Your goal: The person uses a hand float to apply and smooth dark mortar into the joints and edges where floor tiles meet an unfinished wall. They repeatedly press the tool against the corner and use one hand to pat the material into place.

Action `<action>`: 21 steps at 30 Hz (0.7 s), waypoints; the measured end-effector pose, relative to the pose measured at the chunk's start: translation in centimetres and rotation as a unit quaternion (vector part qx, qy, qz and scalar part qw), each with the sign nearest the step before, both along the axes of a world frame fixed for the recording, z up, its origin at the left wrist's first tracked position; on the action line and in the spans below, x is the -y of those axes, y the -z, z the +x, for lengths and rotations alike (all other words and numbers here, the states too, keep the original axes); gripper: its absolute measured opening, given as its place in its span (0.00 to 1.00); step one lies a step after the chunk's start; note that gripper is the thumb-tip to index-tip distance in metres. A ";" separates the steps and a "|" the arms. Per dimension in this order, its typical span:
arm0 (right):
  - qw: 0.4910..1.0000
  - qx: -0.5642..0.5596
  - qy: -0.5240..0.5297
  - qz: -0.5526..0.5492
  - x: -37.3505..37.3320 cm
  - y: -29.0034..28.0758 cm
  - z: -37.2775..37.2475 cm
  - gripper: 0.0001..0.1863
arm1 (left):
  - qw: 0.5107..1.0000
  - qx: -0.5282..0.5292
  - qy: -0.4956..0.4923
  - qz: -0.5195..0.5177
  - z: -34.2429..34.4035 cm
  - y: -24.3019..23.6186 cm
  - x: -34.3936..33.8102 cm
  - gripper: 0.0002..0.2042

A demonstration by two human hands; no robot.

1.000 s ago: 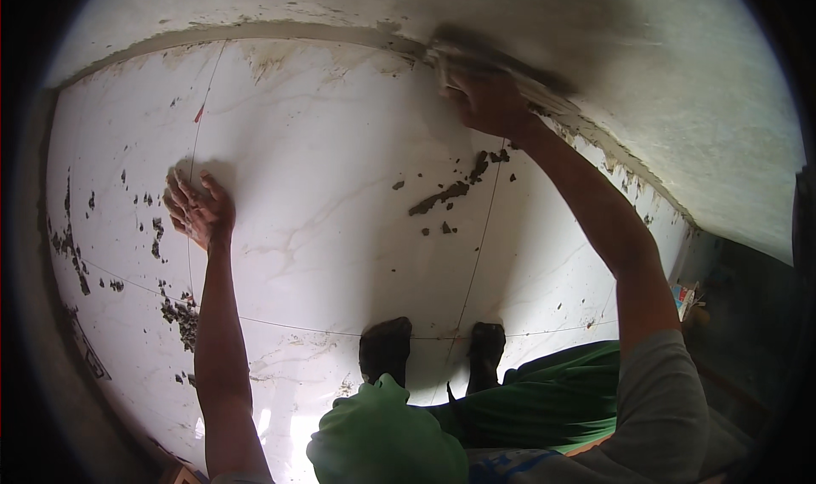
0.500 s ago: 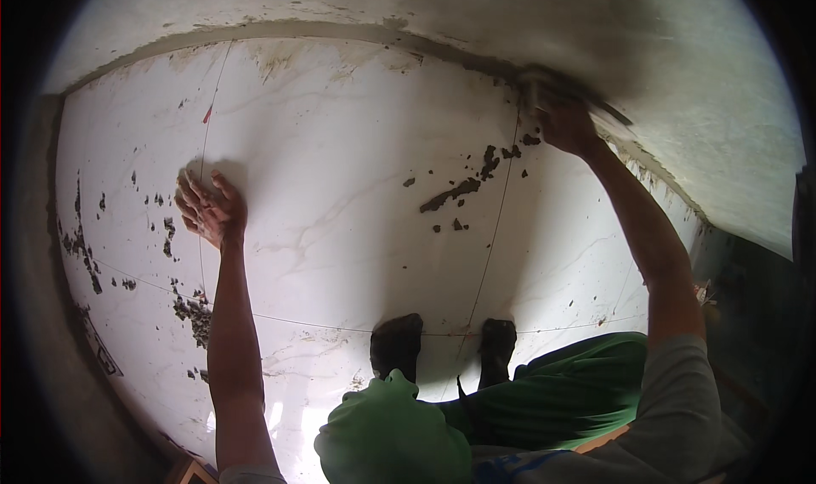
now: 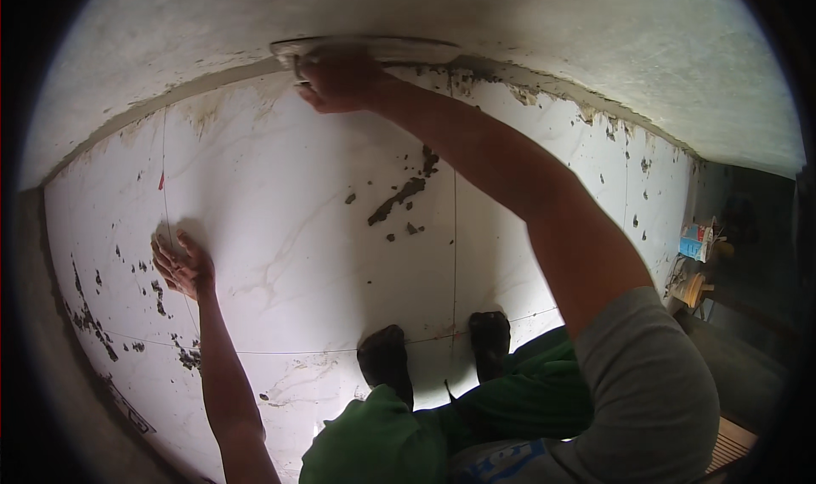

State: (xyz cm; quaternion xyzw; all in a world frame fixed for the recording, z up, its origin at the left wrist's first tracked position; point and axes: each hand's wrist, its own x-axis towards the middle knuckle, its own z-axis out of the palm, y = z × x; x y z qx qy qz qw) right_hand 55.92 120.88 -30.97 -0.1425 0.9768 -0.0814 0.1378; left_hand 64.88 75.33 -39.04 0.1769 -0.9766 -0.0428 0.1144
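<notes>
At the foot of the grey plastered wall (image 3: 544, 25), my right hand (image 3: 340, 78) grips a plastering trowel (image 3: 412, 50). Its long blade lies along the seam where the wall meets the white marbled tile floor (image 3: 280, 195); my fingers hide the handle in part. My left hand (image 3: 184, 263) is planted on the tiles at the left, fingers spread, holding nothing. Beside it are scattered crumbs of dark mortar (image 3: 189, 356). A longer smear of mortar clumps (image 3: 398, 202) lies on the tiles below my right forearm.
My dark-covered feet (image 3: 384, 356) stand on the tiles near the thin grout lines. A red marker (image 3: 161, 181) sits on the left line. At the far right are a blue-and-white container (image 3: 695, 242) and a yellowish object (image 3: 693, 288). Another wall edge (image 3: 38, 254) bounds the left.
My right hand has swept the trowel leftward along the wall's foot, from the right side to the upper middle. My left hand stays on the tiles while the view has shifted.
</notes>
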 end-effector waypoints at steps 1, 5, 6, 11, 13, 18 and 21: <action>0.992 -0.125 -0.009 -0.025 -2.3 1.3 1.8 0.23 | 1.000 0.010 -0.007 -0.010 0.1 -0.4 0.1 0.38; 0.966 -0.251 -0.020 -0.051 -12.4 1.2 8.6 0.21 | 1.000 0.002 -0.013 -0.008 0.2 1.2 1.9 0.38; 0.962 -0.258 -0.017 -0.083 -15.5 1.3 10.5 0.21 | 1.000 0.005 -0.007 -0.006 0.2 1.9 1.6 0.38; 0.949 -0.303 0.041 -0.077 -28.5 -3.0 19.1 0.09 | 0.998 0.048 -0.002 -0.036 0.7 3.9 -0.5 0.38; 0.952 -0.284 0.110 -0.023 -27.0 -7.8 19.2 0.10 | 0.988 0.029 0.112 -0.101 2.0 3.7 3.9 0.38; 0.937 -0.346 0.020 -0.050 -26.2 -5.0 17.7 0.09 | 0.984 0.130 0.122 -0.019 4.8 0.6 -8.2 0.38; 0.910 -0.407 -0.046 -0.067 -30.5 -2.5 19.3 0.11 | 0.940 0.160 0.297 0.045 9.8 -2.8 -8.0 0.38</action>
